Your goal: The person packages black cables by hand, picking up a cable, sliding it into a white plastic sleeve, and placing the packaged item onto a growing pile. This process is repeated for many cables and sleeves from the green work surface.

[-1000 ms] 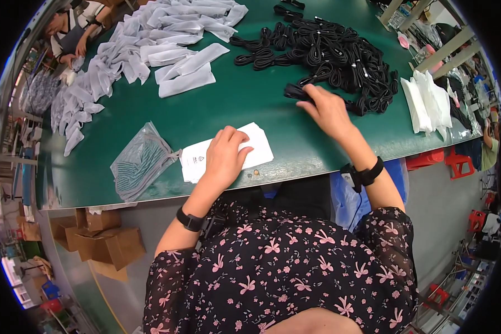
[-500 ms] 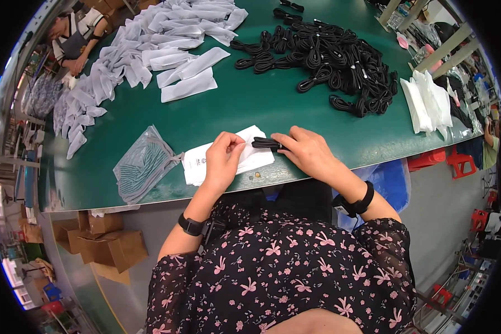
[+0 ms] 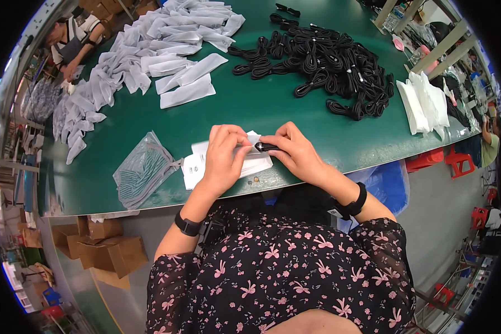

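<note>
My right hand [image 3: 298, 155] grips a bundled black cable [image 3: 269, 147] between thumb and fingers, its end pointing left. Close by, my left hand [image 3: 222, 159] pinches the edge of a thin white plastic bag [image 3: 199, 148]. The cable's end meets the bag's edge between both hands; whether it is inside, I cannot tell. Beneath my hands lies a stack of flat white bags [image 3: 193, 173] with small dark print. Left of the stack rests a clear bag [image 3: 145, 171] holding something with green stripes.
On the green table [image 3: 250, 106], a heap of black cables [image 3: 339, 64] lies at the far right. Filled whitish pouches [image 3: 167, 36] spread across the far left, with a person [image 3: 75, 42] beyond. White plastic packs [image 3: 420, 106] lie by the right edge. Cardboard boxes [image 3: 114, 253] stand below left.
A bag has been lifted off the stack in my left hand. My right hand has shifted left, bringing the cable's end against the bag's edge.
</note>
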`<state>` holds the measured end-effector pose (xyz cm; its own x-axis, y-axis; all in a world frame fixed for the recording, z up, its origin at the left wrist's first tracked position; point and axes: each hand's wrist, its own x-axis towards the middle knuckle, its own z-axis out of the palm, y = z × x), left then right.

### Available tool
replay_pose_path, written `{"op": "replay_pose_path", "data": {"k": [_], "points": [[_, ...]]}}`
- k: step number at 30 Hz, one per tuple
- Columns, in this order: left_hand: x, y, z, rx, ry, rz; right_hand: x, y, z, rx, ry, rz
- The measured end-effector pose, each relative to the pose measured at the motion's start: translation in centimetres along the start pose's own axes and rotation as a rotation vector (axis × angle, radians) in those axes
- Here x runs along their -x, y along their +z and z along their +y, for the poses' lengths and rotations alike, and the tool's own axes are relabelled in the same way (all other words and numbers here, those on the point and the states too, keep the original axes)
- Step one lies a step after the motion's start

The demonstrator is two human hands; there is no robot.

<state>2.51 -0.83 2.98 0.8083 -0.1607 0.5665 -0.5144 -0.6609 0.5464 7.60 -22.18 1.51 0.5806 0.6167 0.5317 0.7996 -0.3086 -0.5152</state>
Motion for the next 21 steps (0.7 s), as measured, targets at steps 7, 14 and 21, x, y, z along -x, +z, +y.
{"op": "replay_pose_path", "data": {"k": [7, 14, 21], "points": [[-1.8, -0.7, -0.9, 0.511, -0.331, 0.0, -2.2, 0.4, -1.5, -0.321, 0.017, 0.248], [-5.7, -4.1, -4.4, 1.007, -0.551, 0.269, -4.3, -1.1, -0.5, -0.137, -0.006, 0.242], [-4.4, -5.3, -3.8, 0.118, -0.23, 0.259, -3.3, -5.1, 12.3, 0.753, 0.339, 0.011]]}}
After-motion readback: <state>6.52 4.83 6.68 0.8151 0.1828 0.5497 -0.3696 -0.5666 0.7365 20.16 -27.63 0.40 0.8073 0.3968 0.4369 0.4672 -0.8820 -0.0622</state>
